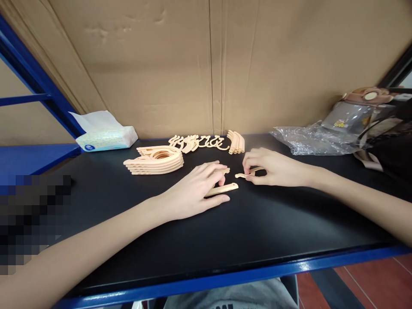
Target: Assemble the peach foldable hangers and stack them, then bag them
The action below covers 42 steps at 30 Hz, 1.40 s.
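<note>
My left hand lies over a cream plastic piece on the black table, its fingers curled over the piece and its thumb along the near side. Part of that piece is hidden under the palm. To the right, my right hand pinches a small curved cream piece between thumb and fingers, a short gap away from the piece at my left hand. Beyond my left hand sits a stack of cream hanger-shaped parts.
Along the back lie cream hooks and a bundle of curved arms. A tissue pack stands at the back left. Crumpled clear plastic, a bottle and a dark bag are at the right.
</note>
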Each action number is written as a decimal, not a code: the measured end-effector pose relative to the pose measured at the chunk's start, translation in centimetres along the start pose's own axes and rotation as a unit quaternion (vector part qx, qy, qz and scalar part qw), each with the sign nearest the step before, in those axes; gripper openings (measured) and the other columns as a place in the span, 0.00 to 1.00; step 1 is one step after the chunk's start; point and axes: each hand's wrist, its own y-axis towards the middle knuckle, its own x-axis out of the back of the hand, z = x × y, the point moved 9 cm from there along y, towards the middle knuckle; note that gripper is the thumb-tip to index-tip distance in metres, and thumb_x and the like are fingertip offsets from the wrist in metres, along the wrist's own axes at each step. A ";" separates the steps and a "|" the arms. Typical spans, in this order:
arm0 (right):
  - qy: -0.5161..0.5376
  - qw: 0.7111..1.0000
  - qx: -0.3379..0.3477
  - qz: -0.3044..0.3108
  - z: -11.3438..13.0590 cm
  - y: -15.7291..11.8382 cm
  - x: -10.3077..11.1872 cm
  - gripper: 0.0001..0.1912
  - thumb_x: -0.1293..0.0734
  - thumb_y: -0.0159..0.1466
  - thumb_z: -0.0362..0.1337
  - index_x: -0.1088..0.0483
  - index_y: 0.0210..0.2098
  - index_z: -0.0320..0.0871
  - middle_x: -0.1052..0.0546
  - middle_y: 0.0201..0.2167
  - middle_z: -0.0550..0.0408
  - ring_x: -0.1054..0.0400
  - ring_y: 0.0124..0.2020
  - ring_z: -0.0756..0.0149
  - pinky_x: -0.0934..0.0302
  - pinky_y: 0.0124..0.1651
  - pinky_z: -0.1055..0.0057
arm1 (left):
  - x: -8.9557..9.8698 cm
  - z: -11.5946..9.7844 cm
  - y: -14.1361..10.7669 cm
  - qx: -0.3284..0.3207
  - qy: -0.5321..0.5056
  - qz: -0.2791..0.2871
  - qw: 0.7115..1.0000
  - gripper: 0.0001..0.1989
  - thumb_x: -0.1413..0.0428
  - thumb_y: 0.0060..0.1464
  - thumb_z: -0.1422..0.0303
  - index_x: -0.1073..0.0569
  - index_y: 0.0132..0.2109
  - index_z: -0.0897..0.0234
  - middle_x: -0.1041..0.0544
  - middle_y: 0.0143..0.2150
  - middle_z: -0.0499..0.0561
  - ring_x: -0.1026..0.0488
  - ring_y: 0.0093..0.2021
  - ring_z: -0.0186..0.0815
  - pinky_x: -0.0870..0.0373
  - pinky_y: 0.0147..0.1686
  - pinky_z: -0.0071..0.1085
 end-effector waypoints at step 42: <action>0.185 0.980 -0.043 -0.059 1.9 0.1 -1.2 0.17 0.45 0.68 0.47 0.38 0.29 0.43 0.37 0.22 0.63 0.44 0.22 0.73 0.51 0.27 0.74 | 0.1 0.4 0.4 -0.004 -0.014 -0.055 0.998 0.18 0.59 0.67 0.67 0.40 0.61 0.65 0.42 0.62 0.56 0.42 0.61 0.39 0.43 0.63 0.38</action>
